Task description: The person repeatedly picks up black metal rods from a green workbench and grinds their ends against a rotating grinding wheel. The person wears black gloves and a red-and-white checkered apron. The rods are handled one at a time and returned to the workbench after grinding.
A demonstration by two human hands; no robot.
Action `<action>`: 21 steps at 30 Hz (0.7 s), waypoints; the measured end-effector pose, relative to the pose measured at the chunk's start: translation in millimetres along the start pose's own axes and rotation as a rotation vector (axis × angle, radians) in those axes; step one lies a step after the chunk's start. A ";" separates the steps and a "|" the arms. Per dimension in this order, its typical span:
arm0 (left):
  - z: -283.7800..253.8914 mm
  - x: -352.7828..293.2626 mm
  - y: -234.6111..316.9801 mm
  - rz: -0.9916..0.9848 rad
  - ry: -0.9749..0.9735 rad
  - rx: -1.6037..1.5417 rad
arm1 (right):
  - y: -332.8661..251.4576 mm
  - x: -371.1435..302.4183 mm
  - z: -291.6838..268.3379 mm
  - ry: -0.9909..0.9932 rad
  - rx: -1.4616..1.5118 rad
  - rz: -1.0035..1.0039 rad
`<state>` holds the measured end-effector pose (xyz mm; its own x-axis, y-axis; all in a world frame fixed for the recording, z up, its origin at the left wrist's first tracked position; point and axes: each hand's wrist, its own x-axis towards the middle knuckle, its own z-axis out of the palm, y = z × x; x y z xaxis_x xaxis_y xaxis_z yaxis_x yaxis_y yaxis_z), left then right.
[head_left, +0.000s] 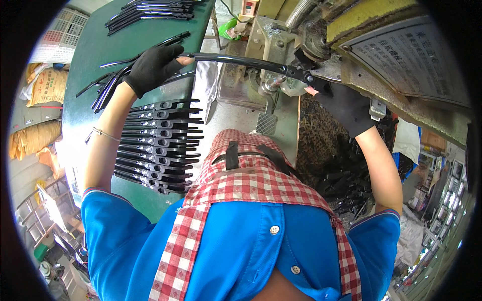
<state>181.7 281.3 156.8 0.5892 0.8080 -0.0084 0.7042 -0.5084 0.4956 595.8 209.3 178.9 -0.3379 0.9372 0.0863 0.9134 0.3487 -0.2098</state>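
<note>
A long, black, slightly curved wiper arm (pixel 236 59) spans from the table side to a press on the right. My left hand (pixel 156 70), in a black glove with a bare thumb tip, is closed round its left end. The arm's wider right end lies at the press's tooling (pixel 306 60). My right hand (pixel 346 106), also in a black glove, is closed at that end, a bare fingertip against it; its other fingers are partly hidden. Below my left hand, a neat row of black wiper arms (pixel 158 143) lies on the green table (pixel 83 83).
More black arms (pixel 150 15) are piled at the table's far end, and loose ones (pixel 103 90) lie beside my left hand. The press body (pixel 401 55) overhangs my right hand. A foot pedal (pixel 266 123) is below. Dark parts (pixel 346 185) are heaped near my right forearm.
</note>
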 end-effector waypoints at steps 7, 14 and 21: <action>-6.3 2.9 -0.4 -0.035 -0.067 0.002 | -6.2 -1.1 -7.1 -0.123 0.106 0.110; -9.8 6.9 1.2 -0.021 -0.013 -0.006 | -12.2 2.6 -17.8 -0.272 0.149 0.184; -2.7 2.2 9.6 -0.053 0.142 0.172 | 12.3 9.8 2.8 -0.470 0.302 0.180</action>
<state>188.8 279.0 163.9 0.4968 0.8623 0.0979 0.7970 -0.4980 0.3419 603.1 222.8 174.5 -0.3107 0.8609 -0.4029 0.8840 0.1059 -0.4554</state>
